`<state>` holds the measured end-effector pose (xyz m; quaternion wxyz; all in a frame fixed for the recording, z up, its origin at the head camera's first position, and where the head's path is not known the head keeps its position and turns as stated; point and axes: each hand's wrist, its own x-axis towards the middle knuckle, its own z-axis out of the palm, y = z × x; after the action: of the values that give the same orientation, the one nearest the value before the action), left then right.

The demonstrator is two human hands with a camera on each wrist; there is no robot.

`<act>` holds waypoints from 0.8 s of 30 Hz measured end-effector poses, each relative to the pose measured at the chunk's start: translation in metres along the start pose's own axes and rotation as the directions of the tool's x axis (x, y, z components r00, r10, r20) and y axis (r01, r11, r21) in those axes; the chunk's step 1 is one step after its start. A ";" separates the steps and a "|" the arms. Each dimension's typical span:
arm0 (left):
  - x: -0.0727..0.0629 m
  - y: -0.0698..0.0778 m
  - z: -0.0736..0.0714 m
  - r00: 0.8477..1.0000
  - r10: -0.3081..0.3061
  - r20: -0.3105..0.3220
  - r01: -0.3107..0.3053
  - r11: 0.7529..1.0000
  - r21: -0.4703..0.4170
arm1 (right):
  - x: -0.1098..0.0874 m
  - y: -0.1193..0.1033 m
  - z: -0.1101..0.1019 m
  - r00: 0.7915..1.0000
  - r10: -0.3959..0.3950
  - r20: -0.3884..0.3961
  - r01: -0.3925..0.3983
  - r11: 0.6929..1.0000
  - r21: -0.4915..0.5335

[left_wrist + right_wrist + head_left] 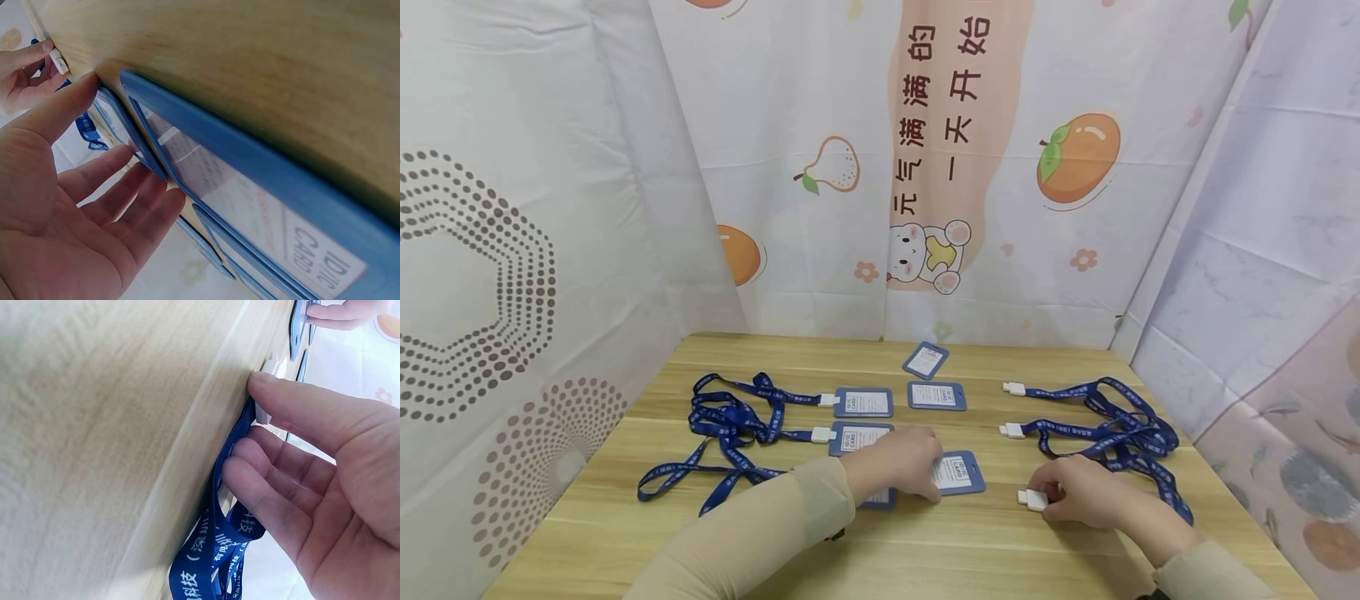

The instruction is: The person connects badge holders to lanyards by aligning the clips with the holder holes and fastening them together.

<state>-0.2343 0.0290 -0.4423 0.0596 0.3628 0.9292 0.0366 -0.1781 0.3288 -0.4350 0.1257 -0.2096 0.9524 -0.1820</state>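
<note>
At the lower centre of the head frame, left hand (895,462) over the left end of a blue card holder (961,473). In the left wrist frame, thumb and fingers spread well apart, with that holder lying between them: thumb tip at one corner, fingertips by the opposite one. Cannot tell whether firmly held or merely touched. Farther right in the head frame, right hand (1086,492) with thumb and forefinger pinching a white clip (1034,500), its plug end pointing left past the fingertips towards the holder and well apart from it. In the right wrist frame, remaining fingers loosely bent, just beside the blue strap (215,506) trailing from that clip to the lower centre. Above the right hand in the head frame, two more clips (1012,430) on blue lanyards (1138,425) heaped at the right. Above the left hand, near the table's far edge, two loose holders (937,395), the farther one tilted. At the centre left, two holders (863,402) joined to lanyards; below these, another holder (880,498), partly hidden by the left hand and sleeve. Beneath everything, a wood-grained table (955,550).
</note>
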 end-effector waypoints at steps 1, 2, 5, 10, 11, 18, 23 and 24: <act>0.000 0.000 0.000 1.000 0.000 0.001 0.000 1.000 0.000 | 0.000 0.000 0.000 1.000 0.003 0.002 -0.003 1.000 0.002; 0.000 0.000 0.000 1.000 -0.001 0.001 0.001 1.000 0.000 | 0.000 -0.001 0.000 1.000 0.005 0.002 -0.005 1.000 0.004; -0.001 0.000 0.000 1.000 -0.005 0.005 0.005 1.000 0.000 | -0.001 -0.001 -0.001 1.000 -0.006 0.002 0.006 1.000 0.012; -0.001 0.001 0.000 1.000 -0.011 0.014 0.011 1.000 -0.003 | -0.001 -0.002 -0.001 1.000 -0.009 0.004 0.009 1.000 0.015; -0.002 0.001 0.000 1.000 -0.010 0.014 0.010 1.000 -0.001 | -0.001 -0.002 -0.001 1.000 -0.006 0.004 0.006 1.000 0.014; -0.001 -0.002 0.002 1.000 0.011 0.013 -0.012 1.000 0.006 | -0.001 -0.002 -0.001 1.000 -0.002 0.006 0.002 1.000 0.000; -0.003 -0.001 0.000 0.999 0.027 0.025 -0.026 1.000 -0.008 | -0.001 -0.002 0.000 1.000 -0.012 0.002 0.012 1.000 -0.003; -0.003 -0.001 0.000 0.999 0.029 0.026 -0.029 1.000 -0.010 | -0.001 -0.002 0.000 1.000 -0.012 0.001 0.012 1.000 -0.003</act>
<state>-0.2327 0.0264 -0.4422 0.0728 0.3763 0.9229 0.0371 -0.1765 0.3279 -0.4339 0.1245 -0.2157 0.9514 -0.1811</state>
